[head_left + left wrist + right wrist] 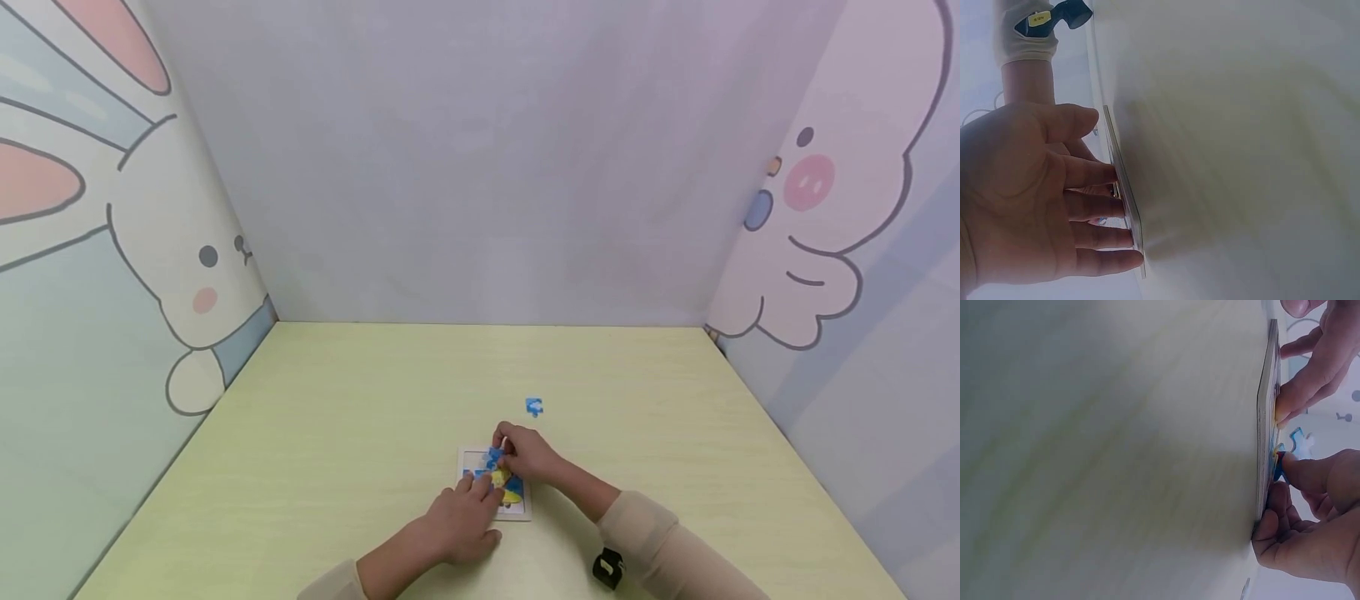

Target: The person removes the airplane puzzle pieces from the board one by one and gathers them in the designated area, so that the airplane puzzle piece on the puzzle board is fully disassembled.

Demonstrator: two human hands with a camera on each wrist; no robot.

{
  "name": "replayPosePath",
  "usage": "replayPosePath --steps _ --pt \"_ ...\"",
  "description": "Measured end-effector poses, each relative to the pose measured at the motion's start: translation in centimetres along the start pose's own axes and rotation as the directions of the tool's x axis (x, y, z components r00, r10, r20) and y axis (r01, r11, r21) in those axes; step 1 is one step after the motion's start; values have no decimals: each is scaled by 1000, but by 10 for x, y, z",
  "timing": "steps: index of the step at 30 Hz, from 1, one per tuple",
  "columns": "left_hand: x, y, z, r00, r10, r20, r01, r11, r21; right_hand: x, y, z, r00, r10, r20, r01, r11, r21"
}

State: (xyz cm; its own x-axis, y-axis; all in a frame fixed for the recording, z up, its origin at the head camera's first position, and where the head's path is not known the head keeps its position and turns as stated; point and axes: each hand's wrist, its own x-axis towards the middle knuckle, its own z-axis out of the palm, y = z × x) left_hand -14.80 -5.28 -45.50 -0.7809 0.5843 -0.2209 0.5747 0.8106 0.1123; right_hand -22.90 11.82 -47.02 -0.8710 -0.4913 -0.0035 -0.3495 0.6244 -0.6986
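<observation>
A small jigsaw puzzle board [522,510] with a pale border lies on the table, partly filled with blue and yellow pieces. My left hand [463,521] rests its extended fingertips on the lower left of the puzzle, thumb apart. At the upper right edge is my right hand [528,454], pinching a blue puzzle piece [1279,467] by the thumb close over the board. Another blue piece [1300,444] stands tilted up beside it in the right wrist view. Fingers cover part of the picture.
One loose blue and white puzzle piece [534,406] lies on the table beyond the board. A black wrist camera [608,568] is strapped at the right sleeve. Walls with cartoon animals border the pale yellow table [337,400] at the back and sides.
</observation>
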Motion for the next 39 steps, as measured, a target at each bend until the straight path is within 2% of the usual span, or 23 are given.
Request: replayPosePath --steps 6,12,16,23,26,31,35,39 --pt "-1 0 -1 1000 -4 1 4 1000 -9 2 6 -3 999 13 37 -15 998 68" --pt "-1 0 -2 1000 -11 9 11 1000 -16 8 11 -9 995 -10 103 2 997 79" --pt "-1 0 -2 1000 -17 18 17 1000 -18 9 14 -13 993 -32 115 17 992 128" --pt "2 -1 0 1000 -16 9 15 1000 12 5 17 -19 999 -2 52 -11 967 254" --pt "5 -2 -2 1000 -13 0 13 1000 15 3 16 -22 999 1 33 -9 964 266" --pt "8 -2 -4 1000 -24 1 24 999 -28 -1 13 -25 1000 -2 1 2 958 285" --pt "6 -2 -5 999 -34 -1 34 997 -71 -5 14 -23 1000 -2 -24 9 950 312" --pt "3 -1 -7 999 -16 -38 12 995 -99 -10 14 -24 998 5 -59 13 954 300"
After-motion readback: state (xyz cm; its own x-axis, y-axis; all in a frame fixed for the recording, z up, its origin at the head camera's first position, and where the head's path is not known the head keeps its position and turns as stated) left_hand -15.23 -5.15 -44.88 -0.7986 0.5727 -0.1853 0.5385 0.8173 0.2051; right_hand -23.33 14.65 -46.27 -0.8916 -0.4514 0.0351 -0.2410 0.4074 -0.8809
